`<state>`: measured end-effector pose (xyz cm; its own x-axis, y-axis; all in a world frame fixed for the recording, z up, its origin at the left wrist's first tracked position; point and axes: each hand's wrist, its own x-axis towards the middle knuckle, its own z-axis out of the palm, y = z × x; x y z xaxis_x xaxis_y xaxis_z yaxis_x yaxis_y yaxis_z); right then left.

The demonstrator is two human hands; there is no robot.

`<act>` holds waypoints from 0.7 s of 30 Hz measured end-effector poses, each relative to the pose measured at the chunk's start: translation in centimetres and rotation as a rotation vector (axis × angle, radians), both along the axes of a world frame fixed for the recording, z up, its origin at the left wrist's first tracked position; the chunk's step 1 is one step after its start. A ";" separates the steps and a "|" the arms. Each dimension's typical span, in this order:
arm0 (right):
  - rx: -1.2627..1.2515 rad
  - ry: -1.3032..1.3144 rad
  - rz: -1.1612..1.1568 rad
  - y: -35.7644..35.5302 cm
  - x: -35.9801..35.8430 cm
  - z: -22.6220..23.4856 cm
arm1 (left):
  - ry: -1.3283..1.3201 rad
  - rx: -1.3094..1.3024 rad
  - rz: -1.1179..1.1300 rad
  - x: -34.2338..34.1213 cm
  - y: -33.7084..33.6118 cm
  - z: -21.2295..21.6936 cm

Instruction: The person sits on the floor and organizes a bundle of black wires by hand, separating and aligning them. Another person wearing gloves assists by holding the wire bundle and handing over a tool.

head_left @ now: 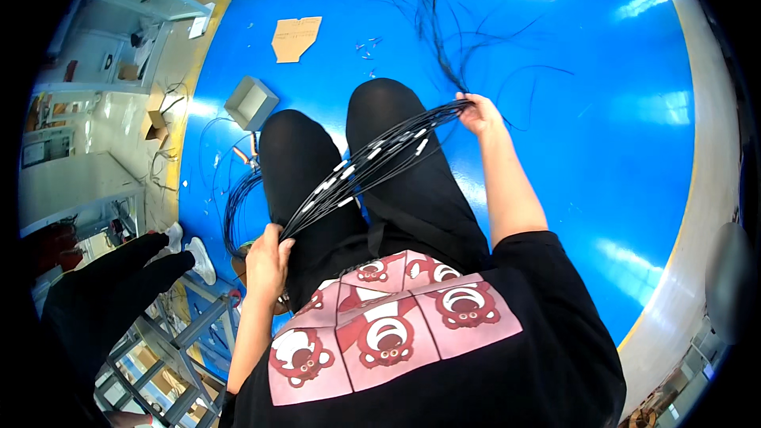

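Note:
A bundle of thin black cables stretches across my lap, with several short white sleeves or labels along its middle. My left hand is closed round its near left end, beside my left thigh. At the far right, my right hand grips the bundle beyond my right knee. Past that hand, loose strands fan out over the blue floor. From the left hand's side, more black cable curves down next to my left leg. The fingertips of my left hand are partly hidden.
On the blue floor lie a grey open box, a cardboard piece and several small bits. An orange-handled tool is by my left knee. A person's legs and a metal stepladder are at left.

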<state>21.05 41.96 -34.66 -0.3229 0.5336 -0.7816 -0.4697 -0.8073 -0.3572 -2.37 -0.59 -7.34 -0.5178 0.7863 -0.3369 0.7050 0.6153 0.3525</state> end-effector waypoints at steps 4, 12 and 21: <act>0.079 -0.133 0.123 2.2 -1.0 3.8 | -0.059 0.034 0.064 1.5 -3.9 -0.9; 0.297 -0.201 -0.246 14.7 14.4 2.7 | 0.054 0.171 -0.119 2.5 -3.1 -2.2; 0.366 -0.406 0.232 -4.1 10.9 8.1 | -0.105 0.430 -0.092 3.8 6.4 0.9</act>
